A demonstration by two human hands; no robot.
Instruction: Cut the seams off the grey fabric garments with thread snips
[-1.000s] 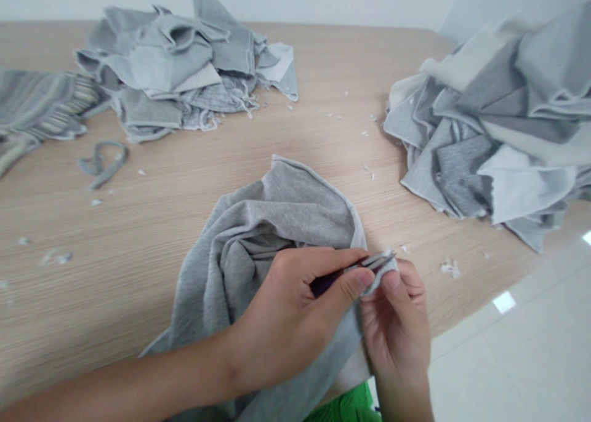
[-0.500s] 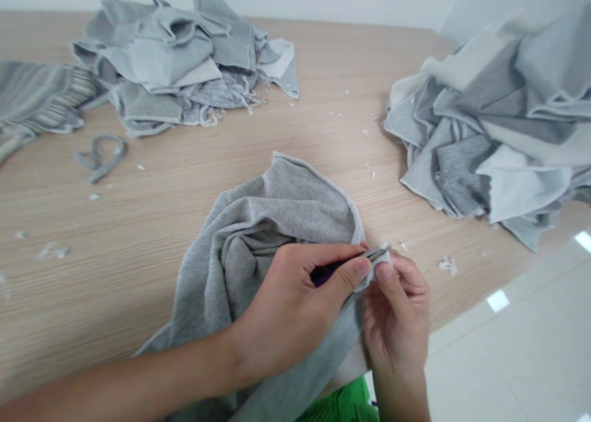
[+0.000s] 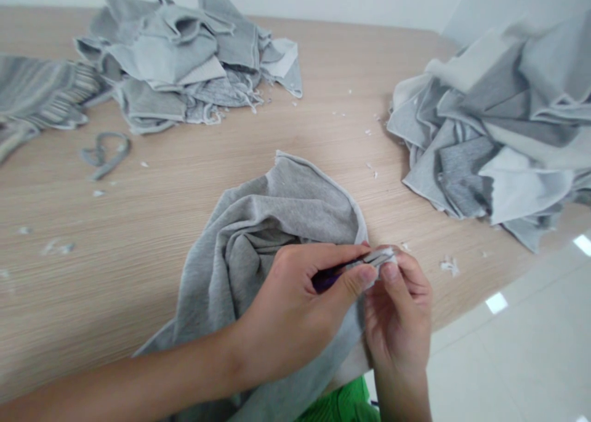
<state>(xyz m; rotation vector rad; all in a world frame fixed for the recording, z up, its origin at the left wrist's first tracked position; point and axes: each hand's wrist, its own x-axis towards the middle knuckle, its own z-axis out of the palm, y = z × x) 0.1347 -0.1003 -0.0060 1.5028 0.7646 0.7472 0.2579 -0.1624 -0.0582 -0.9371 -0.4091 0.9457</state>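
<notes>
A crumpled grey cloth point(image 3: 281, 219) lies on the wooden table point(image 3: 184, 170) in front of me. My left hand point(image 3: 295, 311) rests over its near part, fingers closed round a small tool with a purple handle point(image 3: 325, 280) and metal tips. The tips meet the cloth's edge point(image 3: 383, 257) at its right corner. My right hand point(image 3: 399, 323) pinches that edge between thumb and fingers, just beside the tool's tips.
A heap of grey cloth pieces point(image 3: 184, 59) sits at the far left, with striped fabric point(image 3: 37, 99) and a grey strip point(image 3: 106, 154) beside it. Another heap point(image 3: 498, 133) is at the right. Thread scraps point(image 3: 450, 265) dot the table. The table edge runs near my right hand.
The hands stay almost in place. The tool's tips and the pinched edge shift slightly between frames, and the view has drifted a little.
</notes>
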